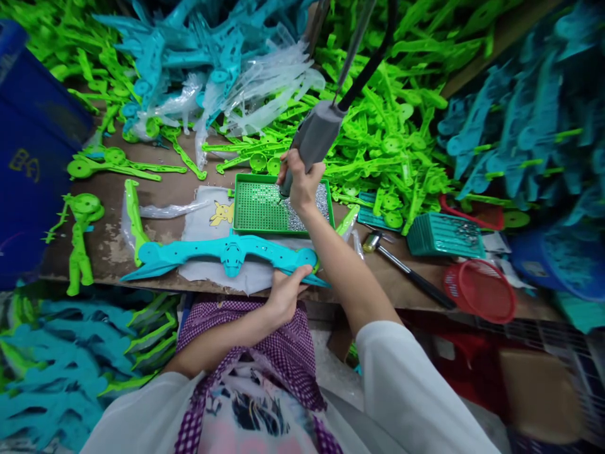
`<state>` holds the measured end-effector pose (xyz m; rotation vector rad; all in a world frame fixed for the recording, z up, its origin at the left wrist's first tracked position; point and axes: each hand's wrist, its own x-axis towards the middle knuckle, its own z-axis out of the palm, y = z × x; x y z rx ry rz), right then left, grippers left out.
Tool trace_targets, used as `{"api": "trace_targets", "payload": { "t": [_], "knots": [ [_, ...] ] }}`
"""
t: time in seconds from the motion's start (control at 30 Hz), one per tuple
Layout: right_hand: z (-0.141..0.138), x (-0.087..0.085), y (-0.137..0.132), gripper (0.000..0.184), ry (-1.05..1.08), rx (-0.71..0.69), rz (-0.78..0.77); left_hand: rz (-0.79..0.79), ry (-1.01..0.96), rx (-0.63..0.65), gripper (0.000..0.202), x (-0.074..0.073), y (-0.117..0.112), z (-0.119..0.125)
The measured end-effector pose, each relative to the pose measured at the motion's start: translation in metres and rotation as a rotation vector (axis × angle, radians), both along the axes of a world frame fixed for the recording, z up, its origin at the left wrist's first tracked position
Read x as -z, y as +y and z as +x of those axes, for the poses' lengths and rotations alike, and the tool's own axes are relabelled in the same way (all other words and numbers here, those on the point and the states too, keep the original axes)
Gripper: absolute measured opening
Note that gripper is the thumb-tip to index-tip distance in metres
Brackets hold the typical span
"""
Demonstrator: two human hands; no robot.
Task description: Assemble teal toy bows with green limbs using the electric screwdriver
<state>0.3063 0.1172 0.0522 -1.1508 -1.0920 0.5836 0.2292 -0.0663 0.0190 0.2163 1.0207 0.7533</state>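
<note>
My right hand (304,183) is wrapped round a grey electric screwdriver (317,133) that hangs from above on a cable. Its tip points down over a green perforated tray (258,230), whose right part holds small silver screws (307,217). My left hand (286,293) grips the right end of a turquoise plastic bow-shaped part (203,249), thumb on top. This part lies across a grey cloth (222,277) at the table's front edge. Bright green pieces (133,221) are joined at its two ends; the right one is partly behind my right forearm.
A hammer (406,268) lies to the right, near teal trays (439,234) and a red basket (479,291). Heaped green parts (378,145) and turquoise parts (189,44) fill the back. A blue bin (38,157) stands left; more turquoise pieces (57,359) are stacked below it.
</note>
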Motion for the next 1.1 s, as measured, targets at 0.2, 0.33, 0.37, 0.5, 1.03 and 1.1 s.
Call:
{"api": "trace_targets", "payload": {
  "t": [0.2,0.33,0.37,0.5,1.03,1.1],
  "knots": [
    [0.0,0.002,-0.001,0.047,0.009,-0.019,-0.001,0.002,0.006,0.002,0.031,0.003,-0.001,0.001],
    [-0.001,0.0,-0.001,0.048,0.041,-0.012,-0.019,0.021,0.009,0.0,0.032,0.003,-0.001,0.001],
    [-0.001,-0.001,-0.001,0.048,0.047,-0.003,-0.023,0.02,0.012,-0.004,0.031,0.003,-0.001,0.001],
    [0.003,-0.02,-0.007,0.051,0.107,0.023,0.026,0.005,0.025,-0.007,0.028,0.001,0.0,0.001],
    [0.023,-0.038,-0.153,0.047,0.208,-0.051,0.148,0.033,0.053,0.026,0.028,0.0,0.001,0.002],
    [0.022,-0.039,-0.151,0.048,0.197,-0.044,0.143,0.035,0.061,0.023,0.027,0.0,0.001,0.003]
  ]
}}
